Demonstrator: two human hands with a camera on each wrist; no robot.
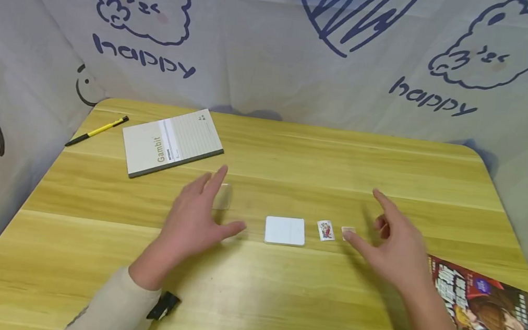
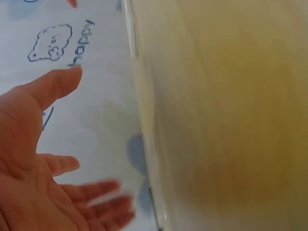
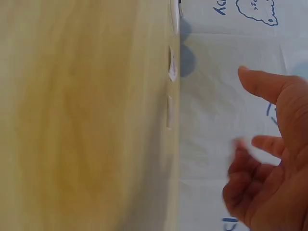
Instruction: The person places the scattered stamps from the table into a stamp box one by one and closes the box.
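Note:
My left hand (image 1: 195, 219) hovers over the table with spread, relaxed fingers and holds nothing. Partly behind its fingers lies a clear, transparent rectangular piece (image 1: 224, 197). Between the hands sits a white, round-cornered rectangle (image 1: 285, 231), like a small case or card stack. To its right is a tiny picture card (image 1: 326, 230). A second tiny card (image 1: 347, 229) is partly covered by the thumb of my right hand (image 1: 395, 247); in the right wrist view that hand (image 3: 269, 159) is raised off the table, index finger and thumb extended, other fingers loosely bent, nothing held.
A grey notebook (image 1: 145, 147) labelled Gambit lies at the back left beside a yellow and black pen (image 1: 99, 130). A colourful comic-style magazine (image 1: 501, 311) is at the right, by the right forearm. White printed cloth (image 1: 264, 55) hangs behind the wooden table (image 1: 293, 152).

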